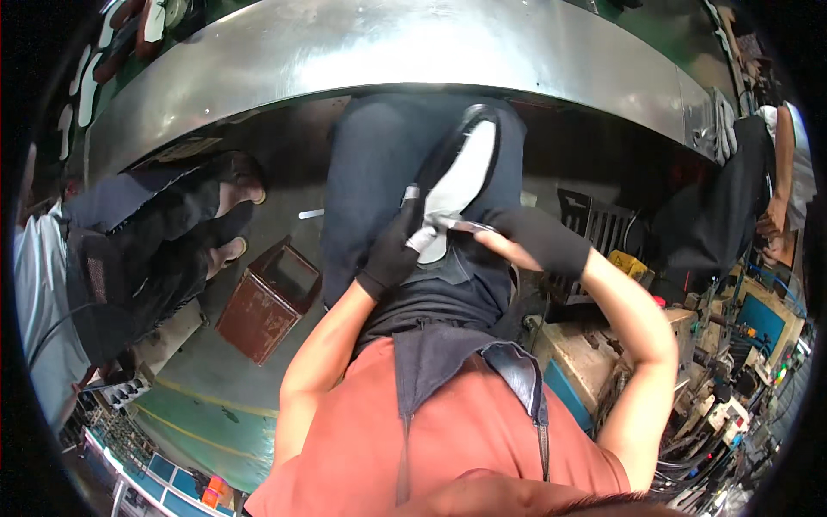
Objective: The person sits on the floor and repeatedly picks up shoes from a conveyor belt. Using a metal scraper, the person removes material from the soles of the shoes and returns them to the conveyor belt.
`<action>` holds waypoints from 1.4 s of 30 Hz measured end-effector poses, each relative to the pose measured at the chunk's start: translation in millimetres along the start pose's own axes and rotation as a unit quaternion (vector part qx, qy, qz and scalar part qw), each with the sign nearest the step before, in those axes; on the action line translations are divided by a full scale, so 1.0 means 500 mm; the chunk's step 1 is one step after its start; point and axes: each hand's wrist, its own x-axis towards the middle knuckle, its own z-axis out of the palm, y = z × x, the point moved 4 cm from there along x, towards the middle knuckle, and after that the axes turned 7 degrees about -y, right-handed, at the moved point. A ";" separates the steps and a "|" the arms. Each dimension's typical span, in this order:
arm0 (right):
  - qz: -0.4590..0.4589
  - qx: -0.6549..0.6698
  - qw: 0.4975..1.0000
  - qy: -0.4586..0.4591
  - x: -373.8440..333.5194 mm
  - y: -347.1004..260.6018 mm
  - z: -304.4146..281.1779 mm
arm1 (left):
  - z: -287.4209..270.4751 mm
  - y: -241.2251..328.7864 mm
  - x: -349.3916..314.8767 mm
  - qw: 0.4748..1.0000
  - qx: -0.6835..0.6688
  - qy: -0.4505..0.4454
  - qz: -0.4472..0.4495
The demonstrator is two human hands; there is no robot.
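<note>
A black shoe with a pale sole side (469,168) lies sole up across my lap, its toe pointing away from me. My left hand (392,254), in a dark fingerless glove with pale wrapping on some fingers, grips the shoe near its heel end. In my right hand (534,239), also gloved, is a slim metallic hand tool (461,225). Its tip meets the sole close to my left fingers; its exact kind is hard to make out. Dark trousers (370,146) lie beneath the shoe.
A shiny metal bench edge (413,47) curves across in front of my knees. A brown box (263,306) stands on the floor at left, near a seated person's legs (164,215). At right are a black plastic crate (577,224), a worn machine (586,353) and another person's arm (782,172).
</note>
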 end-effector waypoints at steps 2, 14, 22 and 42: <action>-0.021 -0.206 0.978 0.039 0.024 -0.086 -0.010 | 0.001 0.014 0.004 0.999 -0.045 -0.003 0.019; 0.011 -0.162 0.967 -0.195 0.074 -0.018 -0.094 | -0.001 0.003 0.109 0.965 0.143 0.187 0.113; -0.323 -0.154 0.931 0.071 0.063 -0.092 0.016 | -0.064 -0.034 0.063 0.956 0.246 -0.080 0.139; 0.007 -0.022 1.000 0.016 -0.031 0.017 -0.037 | -0.028 -0.005 0.117 0.988 -0.022 0.140 0.056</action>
